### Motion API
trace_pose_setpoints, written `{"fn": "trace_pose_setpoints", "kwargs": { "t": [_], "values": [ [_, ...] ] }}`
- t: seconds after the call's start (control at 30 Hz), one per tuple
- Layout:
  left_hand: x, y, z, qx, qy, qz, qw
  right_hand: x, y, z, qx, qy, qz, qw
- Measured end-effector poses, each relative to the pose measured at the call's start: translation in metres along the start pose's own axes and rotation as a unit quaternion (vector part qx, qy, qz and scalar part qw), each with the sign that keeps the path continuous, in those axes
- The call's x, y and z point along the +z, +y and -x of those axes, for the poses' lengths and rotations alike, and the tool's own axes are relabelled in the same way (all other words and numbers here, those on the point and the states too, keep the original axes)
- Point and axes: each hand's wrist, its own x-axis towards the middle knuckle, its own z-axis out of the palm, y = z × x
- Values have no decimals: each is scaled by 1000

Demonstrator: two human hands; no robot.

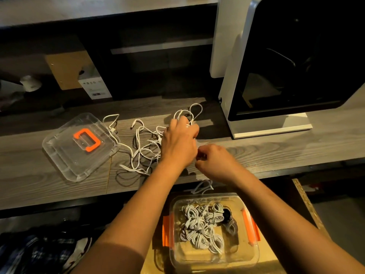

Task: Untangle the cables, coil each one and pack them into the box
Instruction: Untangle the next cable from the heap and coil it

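Observation:
A tangle of white cables (145,149) lies on the grey wooden desk (39,175). My left hand (178,143) rests on the tangle's right side, its fingers closed around white cable loops (195,110) that stick out behind it. My right hand (214,161) is just to the right, fingers pinched on a cable that hangs off the desk edge (204,185). Below the desk stands the clear plastic box (254,254) with orange latches, holding several coiled white cables (201,226) and a dark one (230,224).
The box's clear lid (65,161) with an orange handle lies on the desk at the left, a cable end touching it. A large white machine with a dark window (286,66) stands at the right. Cardboard and a small white carton (94,86) sit behind.

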Motion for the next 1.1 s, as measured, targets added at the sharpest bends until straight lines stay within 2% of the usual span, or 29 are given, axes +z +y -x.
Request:
{"fn": "trace_pose_setpoints", "kwargs": {
  "t": [0.1,0.2,0.3,0.4,0.47,0.53,0.57,0.6,0.63,0.67,0.7,0.77,0.87,0.9,0.93,1.03,1.1],
  "values": [
    [-1,-1,2,13,-66,-55,996,0,4,3,21,-48,46,998],
    [-4,-5,6,6,-196,-51,979,3,16,6,4,-65,36,997],
    [-9,-12,10,2,-289,12,957,-8,27,8,-9,-97,-32,995],
    [-14,-13,14,-4,-378,105,920,-27,34,7,10,-102,-119,988],
    [-16,-11,17,35,-380,47,923,-33,41,6,24,-64,-149,986],
    [-15,-13,19,49,-352,-20,935,-32,46,7,46,-21,-237,970],
    [-13,-16,20,27,-350,-3,936,-30,49,7,64,7,-311,948],
    [-10,-20,20,-18,-357,67,931,-27,51,7,84,38,-389,917],
    [-9,-22,20,-82,-369,189,906,-25,53,7,103,65,-450,884],
    [-9,-23,23,-146,-370,337,853,-24,55,6,116,81,-490,860],
    [-10,-22,25,-189,-353,476,783,-22,57,6,122,82,-513,846],
    [-11,-20,32,-226,-279,649,670,-18,59,5,113,62,-511,850],
    [-9,-18,37,-253,-173,786,537,-14,59,6,93,44,-471,876],
    [-8,-18,37,-260,-153,808,506,-13,59,7,92,39,-458,883],
    [-8,-18,37,-265,-139,818,491,-13,59,6,94,30,-443,891],
    [-9,-13,35,-278,-116,820,487,-11,60,7,90,-29,-398,913],
    [-14,-12,31,-287,-69,846,443,-9,61,9,86,-76,-385,916]
  ]
}}
